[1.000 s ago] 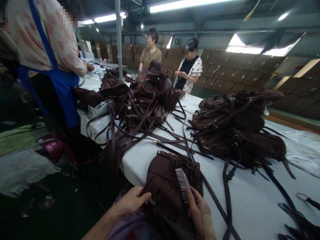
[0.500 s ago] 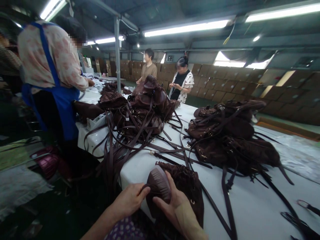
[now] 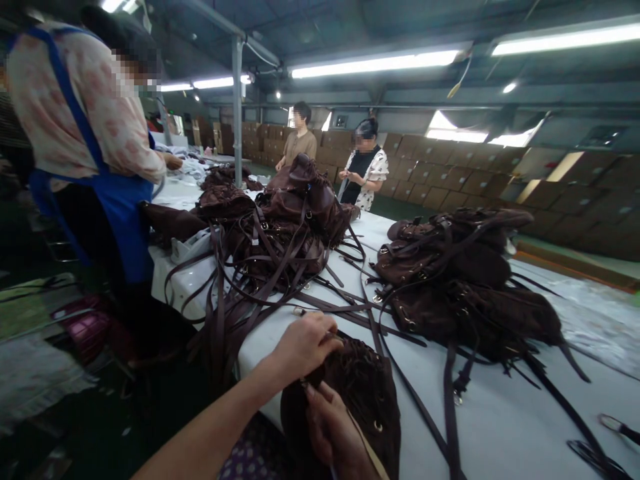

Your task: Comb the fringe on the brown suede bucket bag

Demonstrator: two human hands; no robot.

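A dark brown drawstring bag [image 3: 370,373] with gathered cloth and metal eyelets rests at the table's near edge, in front of my body. My left hand [image 3: 307,343] reaches over its upper left side, fingers closed on a dark part of it. Lower down, my right hand [image 3: 335,427] pinches the bag just under the left one, thumb on top. A small shiny metal bit shows by the right thumb, too small to name. The fingertips of the left hand are partly hidden.
Brown bags with long straps make a heap [image 3: 280,233] on the white table [image 3: 500,413], and a second stack [image 3: 450,273] lies right. Loose straps cross the surface between. A person in a blue apron [image 3: 120,220] stands left; two people are across the table. Cartons [image 3: 440,173] line the back.
My left hand has moved up and right over the bag. The right hand has gone from spread around a pale ribbed piece to a pinch lower down; that piece is out of sight.
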